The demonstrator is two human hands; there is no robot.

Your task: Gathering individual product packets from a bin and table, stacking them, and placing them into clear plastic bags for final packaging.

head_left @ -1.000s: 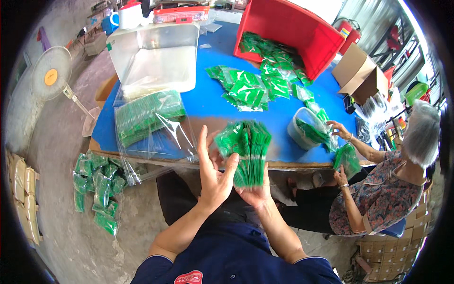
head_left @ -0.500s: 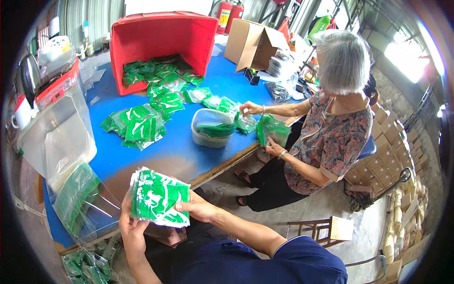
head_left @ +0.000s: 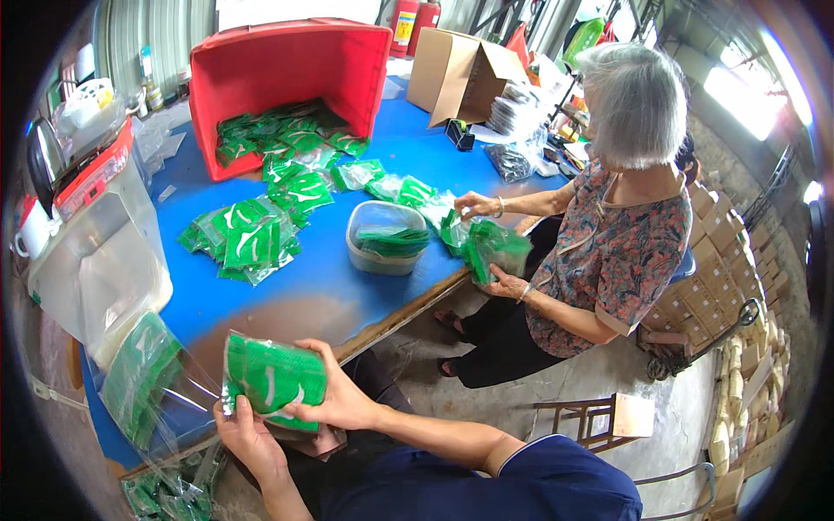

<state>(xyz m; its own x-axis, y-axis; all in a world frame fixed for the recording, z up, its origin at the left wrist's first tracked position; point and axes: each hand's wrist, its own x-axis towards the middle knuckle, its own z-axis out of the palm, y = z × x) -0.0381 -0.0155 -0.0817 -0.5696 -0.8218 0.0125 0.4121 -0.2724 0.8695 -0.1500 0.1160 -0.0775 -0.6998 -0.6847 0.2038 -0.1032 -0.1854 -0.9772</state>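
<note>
Both my hands hold a stack of flat green packets [head_left: 274,378] in clear plastic sleeves, in front of the table's near edge. My left hand [head_left: 254,437] pinches the lower left corner, thumb on the front. My right hand [head_left: 337,395] wraps round the right side, its thumb over the lower front and fingers behind. A pale curved mark shows on the top packet. Left of the stack, a clear plastic bag [head_left: 143,382] with more green packets hangs at the table edge. A loose pile of green packets [head_left: 248,234] lies beyond on the table.
A red bin [head_left: 291,78] lies tipped, spilling packets onto the blue table [head_left: 339,282]. A pale tub [head_left: 387,252] holds packets upright. At right, a co-worker [head_left: 599,252] handles packets. A clear box [head_left: 104,260] stands left, an open carton [head_left: 456,78] behind, a wooden stool [head_left: 599,421] below right.
The stack has tilted and turned, and sits slightly lower and further left. My left hand has slid down from its left side to the lower corner. The co-worker's far hand has moved slightly right.
</note>
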